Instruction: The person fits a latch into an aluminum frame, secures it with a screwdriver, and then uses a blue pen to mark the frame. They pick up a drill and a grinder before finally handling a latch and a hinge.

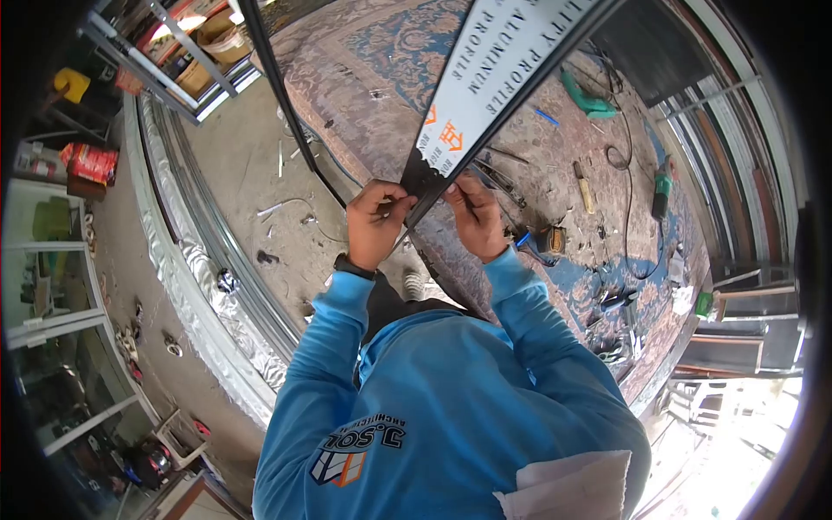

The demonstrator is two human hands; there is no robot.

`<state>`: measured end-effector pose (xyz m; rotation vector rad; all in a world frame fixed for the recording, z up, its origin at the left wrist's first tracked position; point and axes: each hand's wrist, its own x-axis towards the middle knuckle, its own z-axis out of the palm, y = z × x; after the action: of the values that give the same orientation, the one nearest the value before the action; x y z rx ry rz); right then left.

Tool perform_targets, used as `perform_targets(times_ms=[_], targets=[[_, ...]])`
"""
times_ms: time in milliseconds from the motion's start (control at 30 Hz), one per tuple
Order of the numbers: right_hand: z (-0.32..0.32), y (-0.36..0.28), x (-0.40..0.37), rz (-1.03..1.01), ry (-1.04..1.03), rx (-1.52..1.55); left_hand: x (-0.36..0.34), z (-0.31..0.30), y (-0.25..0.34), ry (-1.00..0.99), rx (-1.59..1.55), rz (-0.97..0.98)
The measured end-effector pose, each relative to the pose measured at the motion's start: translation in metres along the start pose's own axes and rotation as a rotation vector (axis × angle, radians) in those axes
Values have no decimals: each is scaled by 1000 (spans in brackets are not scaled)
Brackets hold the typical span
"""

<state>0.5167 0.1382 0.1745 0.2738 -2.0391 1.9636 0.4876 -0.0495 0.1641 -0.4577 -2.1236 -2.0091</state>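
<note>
Your left hand and right hand pinched opposite edges at the near end of a long, straight dark profile, its flat face covered in printed white film with a ragged end, above a patterned carpet

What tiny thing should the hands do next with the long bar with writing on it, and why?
Maybe the right hand should pinch the ragged lower edge of the printed film and peel a bit more, while the left hand steadies the dark bar. The film looks torn there, the bar shows bare below it, and both hands are at that end.
</note>
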Motion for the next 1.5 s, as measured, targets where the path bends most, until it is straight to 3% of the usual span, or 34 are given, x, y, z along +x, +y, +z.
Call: perform_targets(times_ms=[133, 167, 400, 433, 567, 667, 700, 733, 800, 833, 867, 933, 1000, 1033, 1133, 1167, 1300, 1400, 1500], targets=[[0, 3, 0, -86, -40, -38, -1, 0, 3, -15, -49, -51], [-5, 2, -4, -11, -76, -53, 0, 0, 4, -32, -40, -48], [-11, -2, 2, -74, -131, 0, 15, -8, 8, -182, -23, -72], [-9, 3, -1, -127, -81, 91, 18, -15, 3, -228, 113, -90], [-6, 13, -5, 62, -146, 397, 42, -16, 19, -498, 48, -109], [-6, 8, -6, 96, -106, 499, 65, -27, 14, -735, 167, -124], [-7, 18, -13, 221, -86, 755, 74, -23, 16, -768, 91, -193], [-3, 27, -23, 185, -69, 726, 81, -13, 26, -849, 121, -315], [4, 40, -39, 103, -49, 663, 85, -9, 8, -873, -117, -478], [4, 31, -49, 91, 75, 562, 94, -6, 17, -964, -97, -571], [-5, 36, -55, 125, 18, 375, 105, -4, 26, -1052, -69, -659], [-37, 56, -81, 195, -99, 1, 110, -4, 15, -1118, -171, -590], [-66, 92, -106, 444, 75, -344, 110, -6, 6, -1100, -249, -650], [-82, 105, -111, 444, 136, -433, 113, -9, 2, -1135, -264, -685], [-110, 124, -104, 346, 199, -589, 118, -4, 5, -1210, -98, -562], [-112, 128, -101, 378, 104, -684, 117, -1, 10, -1243, -27, -392], [-103, 163, -109, 521, -4, -941, 121, -10, -2, -1312, -49, -269], [-96, 155, -109, 338, 221, -922, 122, -18, -20, -1287, 58, 23], [-58, 83, -95, 312, 548, -661, 122, -18, -17, -1232, 87, 116]])
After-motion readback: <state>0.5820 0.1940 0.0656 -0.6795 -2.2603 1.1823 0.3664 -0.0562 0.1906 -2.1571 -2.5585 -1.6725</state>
